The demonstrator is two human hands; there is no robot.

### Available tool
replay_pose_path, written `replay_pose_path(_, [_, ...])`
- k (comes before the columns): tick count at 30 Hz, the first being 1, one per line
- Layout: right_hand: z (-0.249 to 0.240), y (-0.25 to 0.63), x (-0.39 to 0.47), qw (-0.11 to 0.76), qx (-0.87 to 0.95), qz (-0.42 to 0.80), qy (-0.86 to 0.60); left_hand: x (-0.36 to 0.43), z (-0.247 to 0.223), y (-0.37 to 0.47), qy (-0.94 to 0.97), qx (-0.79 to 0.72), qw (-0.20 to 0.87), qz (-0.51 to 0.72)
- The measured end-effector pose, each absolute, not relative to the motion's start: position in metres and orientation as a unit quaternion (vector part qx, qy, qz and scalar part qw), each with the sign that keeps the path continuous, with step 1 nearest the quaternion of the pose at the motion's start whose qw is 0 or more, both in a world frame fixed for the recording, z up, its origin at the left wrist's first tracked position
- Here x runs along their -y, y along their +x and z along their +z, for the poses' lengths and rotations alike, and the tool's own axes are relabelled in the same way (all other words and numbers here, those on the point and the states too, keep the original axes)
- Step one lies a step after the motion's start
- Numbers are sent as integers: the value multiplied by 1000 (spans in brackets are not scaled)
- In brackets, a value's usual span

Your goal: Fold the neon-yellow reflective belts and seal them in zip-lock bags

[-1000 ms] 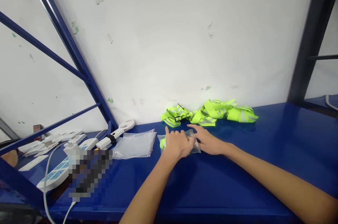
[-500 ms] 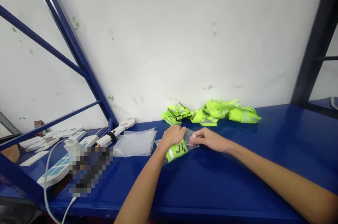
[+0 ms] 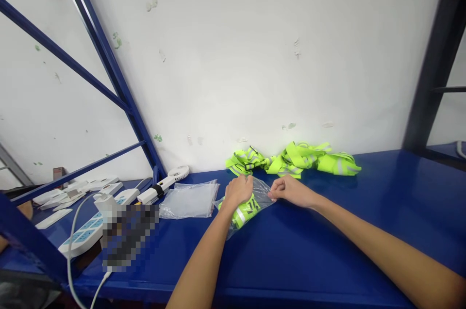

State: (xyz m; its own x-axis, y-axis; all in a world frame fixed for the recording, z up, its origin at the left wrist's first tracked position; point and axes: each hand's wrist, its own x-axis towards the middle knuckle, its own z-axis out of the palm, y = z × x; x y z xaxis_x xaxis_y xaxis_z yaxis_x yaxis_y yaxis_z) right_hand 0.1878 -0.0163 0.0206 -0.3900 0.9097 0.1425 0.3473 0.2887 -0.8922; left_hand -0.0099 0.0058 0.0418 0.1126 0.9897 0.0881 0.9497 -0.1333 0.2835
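Observation:
A clear plastic bag (image 3: 262,187) lies at the middle of the blue table, with a folded yellow-green reflective strap (image 3: 241,215) inside it. My left hand (image 3: 238,190) is closed on the bag's upper left part, over the strap. The bag's right edge is pinched between the fingertips of my right hand (image 3: 291,191). Behind both hands, a tangled pile of yellow-green straps (image 3: 291,159) with silver stripes rests against the wall. To the left is a stack of flat clear bags (image 3: 190,200).
A white handheld fan (image 3: 178,172) lies beyond the flat bags. White power strips (image 3: 83,236) with cables and a blurred dark object (image 3: 129,236) occupy the left side. Blue frame bars (image 3: 120,88) rise at the left, and a dark post (image 3: 424,86) stands at the right.
My right hand has moved slightly right with the bag's edge, and the bag is stretched wider. My left hand stays on the bag. The view has shifted a little.

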Motion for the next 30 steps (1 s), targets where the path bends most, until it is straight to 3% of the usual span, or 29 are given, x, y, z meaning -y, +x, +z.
replay_pose_path(5, [12,183,15,332,744,381,-437,0,53,-7,757,-631,51,160])
replay_pose_path(9, [4,186,12,355,731,334,-478,8,64,-5,785,-570,-31,241])
replay_pose_path(15, [10,191,10,422,672,492,-358,17,67,0,829,-505,-91,222])
replay_pose_path(21, [17,181,18,486,668,374,-422,20,76,3,841,-477,-62,246])
replay_pose_path(26, [16,178,21,481,688,364,-403,19,74,6,822,-508,-75,246])
replay_pose_path(30, [17,177,23,476,728,282,-405,18,69,6,827,-515,-71,213])
